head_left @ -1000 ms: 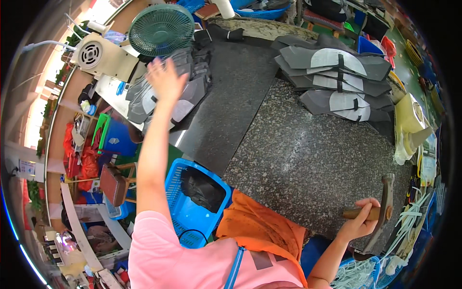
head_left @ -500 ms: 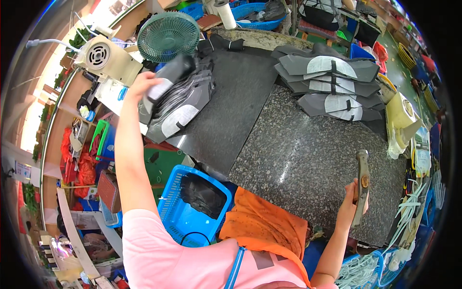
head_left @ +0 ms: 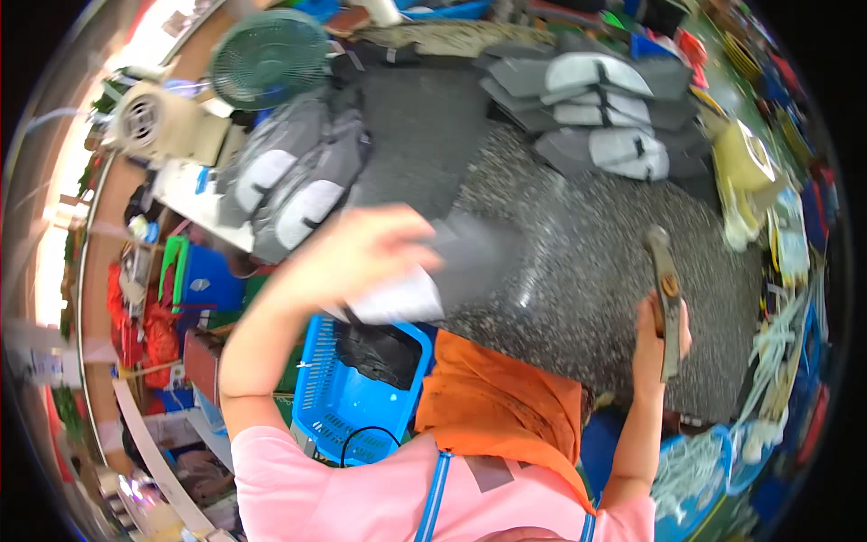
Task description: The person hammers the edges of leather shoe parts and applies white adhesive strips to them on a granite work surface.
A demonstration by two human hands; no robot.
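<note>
Smeared by motion, my left hand [head_left: 375, 248] is closed on a floppy dark grey piece with a white patch [head_left: 397, 298], above the near left edge of the stone slab [head_left: 560, 262]. It looks like a shoe upper, though blur hides its outline. My right hand [head_left: 652, 348] grips a hammer [head_left: 666, 298] by its handle over the slab's right part, head pointing away from me. At the far left lies a stack of similar grey pieces [head_left: 298, 181] with white patches and black tabs. More such pieces [head_left: 623, 108] overlap in a pile at the far right.
A black mat [head_left: 411, 135] covers the slab's left part. Below its near edge sits a blue basket [head_left: 316, 411] holding black material. A green fan [head_left: 269, 59] and a beige machine [head_left: 163, 122] stand far left. At right is a cream-coloured device [head_left: 745, 172]. An orange cloth [head_left: 497, 406] covers my lap.
My left hand has carried a grey piece from the left stack toward me and to the right, over the slab edge. The right hand still holds the hammer. The view has shifted somewhat.
</note>
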